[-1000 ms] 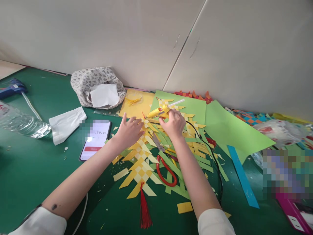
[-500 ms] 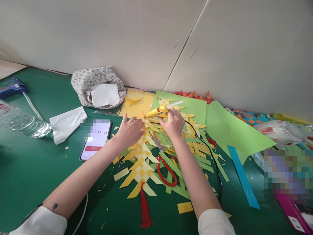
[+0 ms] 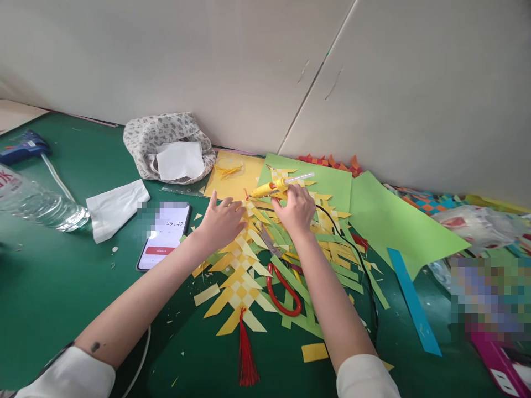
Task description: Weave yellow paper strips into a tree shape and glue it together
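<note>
My right hand (image 3: pixel 296 210) is wrapped round the handle of a yellow hot glue gun (image 3: pixel 269 189), which has a clear glue stick poking out of its back. Its nozzle points left, at the top end of a woven yellow-and-cream paper piece (image 3: pixel 238 276), by a small red cord loop (image 3: pixel 246 193). My left hand (image 3: pixel 222 218) lies over that piece's upper left side, fingers spread; whether it presses on the paper is hard to see. From the lower end of the weave hangs a red tassel (image 3: pixel 248 356). Red-handled scissors (image 3: pixel 286 290) lie beside it among green strips.
A phone (image 3: pixel 166 235) showing a timer lies left of my left hand. Further left are a tissue (image 3: pixel 118 210), a water bottle (image 3: pixel 41 202) and a blue glue gun (image 3: pixel 27 148). A cloth bag (image 3: pixel 166 130) and green paper sheets (image 3: pixel 398 221) lie near the wall.
The camera view has shifted very slightly. Both hands and the glue gun hold almost the same place over the woven piece.
</note>
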